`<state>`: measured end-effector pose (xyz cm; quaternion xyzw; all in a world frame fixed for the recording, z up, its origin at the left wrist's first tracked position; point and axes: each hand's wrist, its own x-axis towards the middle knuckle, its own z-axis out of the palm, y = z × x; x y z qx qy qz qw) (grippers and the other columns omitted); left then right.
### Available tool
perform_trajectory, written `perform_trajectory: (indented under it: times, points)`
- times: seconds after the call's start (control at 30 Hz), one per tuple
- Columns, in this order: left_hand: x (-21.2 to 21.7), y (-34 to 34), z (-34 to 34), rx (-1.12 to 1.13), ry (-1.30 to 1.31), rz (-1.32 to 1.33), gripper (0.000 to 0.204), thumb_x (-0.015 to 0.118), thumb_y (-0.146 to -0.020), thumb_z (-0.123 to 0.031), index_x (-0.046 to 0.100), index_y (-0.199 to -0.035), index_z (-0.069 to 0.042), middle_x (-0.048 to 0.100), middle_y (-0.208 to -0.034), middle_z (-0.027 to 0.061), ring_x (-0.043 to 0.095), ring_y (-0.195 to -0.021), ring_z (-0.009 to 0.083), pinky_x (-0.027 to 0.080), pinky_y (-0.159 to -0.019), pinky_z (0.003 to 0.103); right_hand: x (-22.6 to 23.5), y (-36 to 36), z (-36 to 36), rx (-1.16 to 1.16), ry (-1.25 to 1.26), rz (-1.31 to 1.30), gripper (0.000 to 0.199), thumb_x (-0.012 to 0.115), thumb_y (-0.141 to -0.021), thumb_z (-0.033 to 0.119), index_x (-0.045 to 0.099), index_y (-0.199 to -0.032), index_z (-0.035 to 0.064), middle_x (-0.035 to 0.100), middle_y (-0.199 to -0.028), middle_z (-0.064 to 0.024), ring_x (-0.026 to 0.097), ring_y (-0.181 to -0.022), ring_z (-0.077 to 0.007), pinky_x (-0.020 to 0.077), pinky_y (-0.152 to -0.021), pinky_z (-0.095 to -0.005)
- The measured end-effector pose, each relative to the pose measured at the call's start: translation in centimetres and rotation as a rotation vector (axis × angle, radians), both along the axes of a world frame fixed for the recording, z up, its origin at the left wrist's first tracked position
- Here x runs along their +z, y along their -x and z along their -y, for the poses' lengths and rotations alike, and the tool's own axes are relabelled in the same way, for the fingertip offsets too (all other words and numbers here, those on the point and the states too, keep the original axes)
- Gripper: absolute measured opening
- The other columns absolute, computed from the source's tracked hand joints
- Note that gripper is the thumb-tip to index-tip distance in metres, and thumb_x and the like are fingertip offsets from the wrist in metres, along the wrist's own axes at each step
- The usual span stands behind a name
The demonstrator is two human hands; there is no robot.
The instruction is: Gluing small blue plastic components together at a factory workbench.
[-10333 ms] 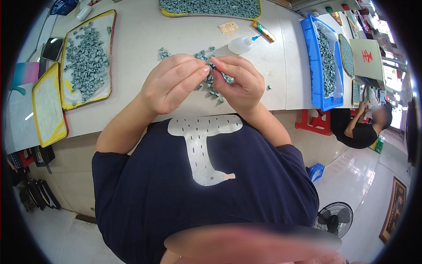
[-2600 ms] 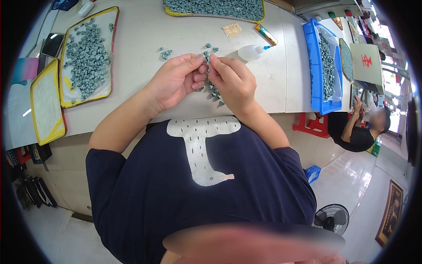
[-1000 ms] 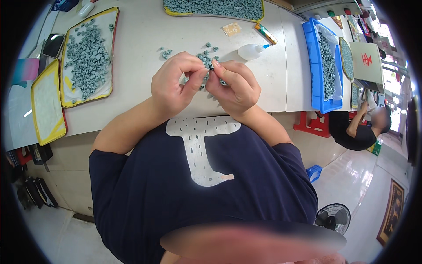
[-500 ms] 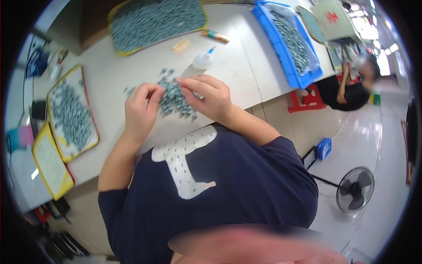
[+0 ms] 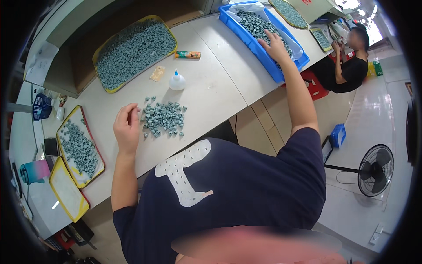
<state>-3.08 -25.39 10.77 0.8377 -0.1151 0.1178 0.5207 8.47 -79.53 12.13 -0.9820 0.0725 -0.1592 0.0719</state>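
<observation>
My left hand [image 5: 126, 128] rests at the left side of a loose pile of small grey-green pieces [image 5: 163, 118] on the table. Its fingers are curled in toward the thumb, and whatever lies between them is too small to make out. Out to the far right, my right hand [image 5: 277, 47] reaches over a blue crate [image 5: 273, 72], lined with clear plastic and filled with many of the same pieces [image 5: 252, 23]. The fingers of that hand are spread on or just over them, with none visibly gripped.
Beyond the pile stand a white squeeze bottle [image 5: 177, 82], a small yellowish packet [image 5: 157, 73] and a printed tube [image 5: 187, 55]. Trays of pieces lie at the back [image 5: 132, 53] and left [image 5: 79, 147]. A co-worker [image 5: 354, 61] sits at the far right; a fan [image 5: 376, 170] stands behind.
My right hand has left the pile and swung right to the blue crate. My left hand has drawn slightly left and down, uncovering the pile. The view has shifted.
</observation>
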Motion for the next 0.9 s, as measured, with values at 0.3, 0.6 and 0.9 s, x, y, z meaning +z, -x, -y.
perform_trajectory:
  times: [0.3, 0.6, 0.9]
  points:
    - [4.6, 3.2, 7.3, 0.041, 0.035, 0.029, 0.011, 0.056, -0.090, -0.001, 0.063, -0.098, -0.001, 0.063, -0.081, 0.0046, 0.057, -0.069, 0.0093, 0.045, -0.058, 0.021, 7.0, 2.3, 4.5, -0.136, 0.272, -0.325, 0.046, 0.054, -0.089, 0.046, 0.050, -0.130, 0.0261, 0.044, -0.136, -0.0200, 0.051, -0.117, -0.0392, 0.0425, -0.099, -0.0420]
    - [2.7, 2.0, 2.3, 0.141, -0.039, 0.011, 0.013, 0.056, -0.092, -0.004, 0.063, -0.102, 0.000, 0.063, -0.082, 0.0030, 0.057, -0.073, 0.0070, 0.044, -0.063, 0.020, 2.3, -0.2, 2.4, 0.012, 0.136, -0.239, 0.041, 0.053, -0.088, 0.050, 0.060, -0.115, 0.0193, 0.059, -0.115, -0.0206, 0.062, -0.098, -0.0392, 0.0512, -0.078, -0.0469]
    - [-0.6, 1.7, -3.3, 0.192, 0.047, 0.002, 0.013, 0.056, -0.092, -0.004, 0.063, -0.103, -0.001, 0.062, -0.083, 0.0013, 0.055, -0.072, 0.0059, 0.042, -0.062, 0.019, 4.9, 0.5, -5.5, -0.189, 0.059, 0.017, 0.049, 0.051, -0.088, 0.056, 0.066, -0.104, 0.0119, 0.067, -0.092, -0.0193, 0.064, -0.090, -0.0364, 0.0513, -0.076, -0.0451]
